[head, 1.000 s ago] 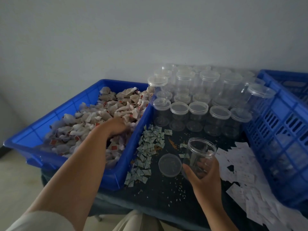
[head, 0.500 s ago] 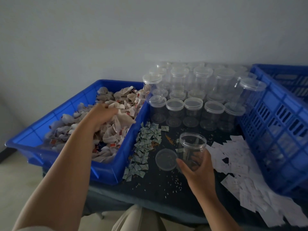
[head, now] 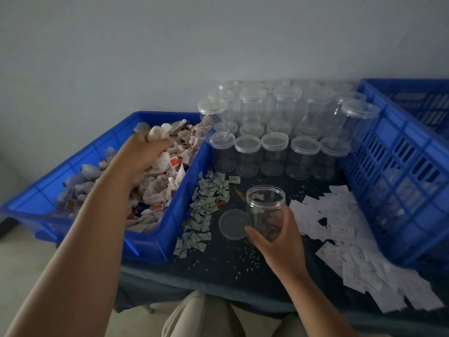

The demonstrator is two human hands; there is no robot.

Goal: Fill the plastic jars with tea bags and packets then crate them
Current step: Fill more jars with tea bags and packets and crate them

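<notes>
My left hand [head: 141,156] hovers over the blue bin [head: 167,229] on the left and grips a bunch of white tea bags [head: 160,159] with red tags. More tea bags fill that bin. My right hand [head: 279,237] holds an open clear plastic jar [head: 264,205] upright on the dark table, fingers curled round its lower part. The jar's lid [head: 233,223] lies flat just left of it. A strip of small green packets [head: 206,203] lies between the bin and the jar.
Several lidded empty jars [head: 274,144] stand in rows at the back of the table. White paper slips [head: 345,239] are scattered to the right. A tall blue slotted crate [head: 401,171] stands at the far right. Loose tea crumbs dot the table.
My left hand has come up out of the tea bag pile with a bunch of bags in its grip and moved toward the back right. My right hand keeps holding the jar.
</notes>
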